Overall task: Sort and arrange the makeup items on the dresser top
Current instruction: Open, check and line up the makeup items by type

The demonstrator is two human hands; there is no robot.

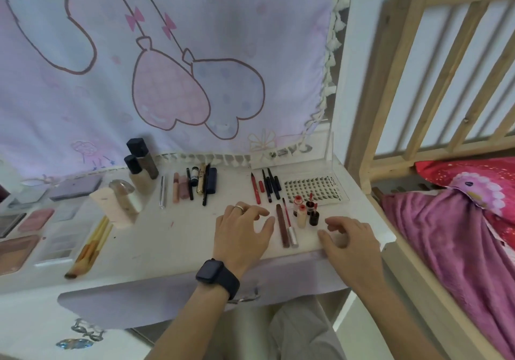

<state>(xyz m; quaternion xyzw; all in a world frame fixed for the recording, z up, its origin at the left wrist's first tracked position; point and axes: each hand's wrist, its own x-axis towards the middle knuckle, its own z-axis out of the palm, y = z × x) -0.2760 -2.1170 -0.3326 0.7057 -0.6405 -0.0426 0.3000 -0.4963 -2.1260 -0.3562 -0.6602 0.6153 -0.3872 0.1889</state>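
A dark watch (217, 274) sits on the left wrist, and the left hand (242, 231) wears a ring (239, 207). The left hand and the right hand (348, 239) lie low over the front of the white dresser top (172, 237), fingers loosely spread, holding nothing. Whether the fingertips touch the surface cannot be told. Nothing stands between the hands and the items. Between the hands lie a brown stick (282, 226) and a red liner with a silver cap (289, 226), side by side. Small bottles (301, 216) stand just beyond the right fingertips. To the far left, yellow-handled brushes (89, 248) lie beside open palettes (16, 251) holding pink and brown pans. Farther back, red and dark pencils (266, 185) lie in a row, and a second group of tubes and pencils (195, 184) lies to their left. Foundation bottles (142, 170) stand upright farther left. A clear tray (342, 192) behind the bottles holds rows of lash clusters. A pink printed cloth (167, 67) hangs behind, and a wooden bed rail (446, 67) stands to the right.
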